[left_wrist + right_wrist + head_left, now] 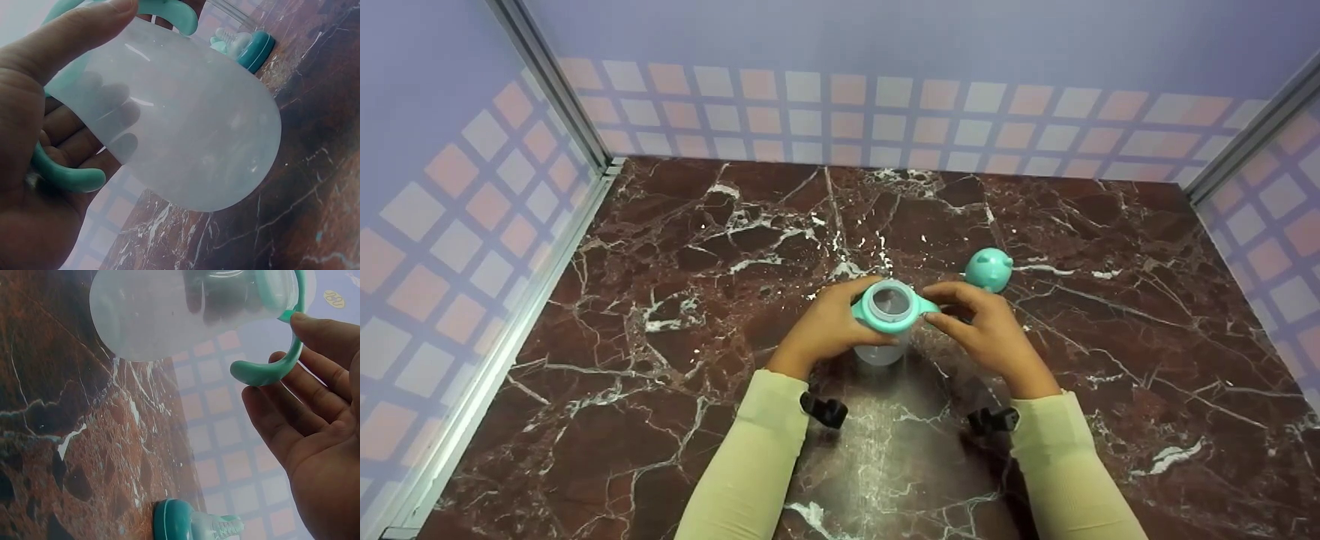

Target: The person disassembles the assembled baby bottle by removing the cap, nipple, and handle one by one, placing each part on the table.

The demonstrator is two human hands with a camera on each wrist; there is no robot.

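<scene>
A translucent baby bottle [880, 355] with a mint-green handle ring [889, 327] around its neck is held between both hands, its uncapped mouth facing up in the head view. My left hand [834, 319] grips it around the neck from the left. In the left wrist view, the thumb lies over the near side and several fingers show through the wall. One curved handle [70, 175] hangs by the left palm. From the right, my right hand [976, 324] pinches the other curved handle [261, 372] between thumb and fingers.
A teal rounded lid [988, 270] with small nubs sits beyond the right hand. In the right wrist view, a teal collar [172, 520] with a clear ridged top stands on the dark red marbled tabletop [720, 465]. Tiled walls [847, 112] enclose the back and sides.
</scene>
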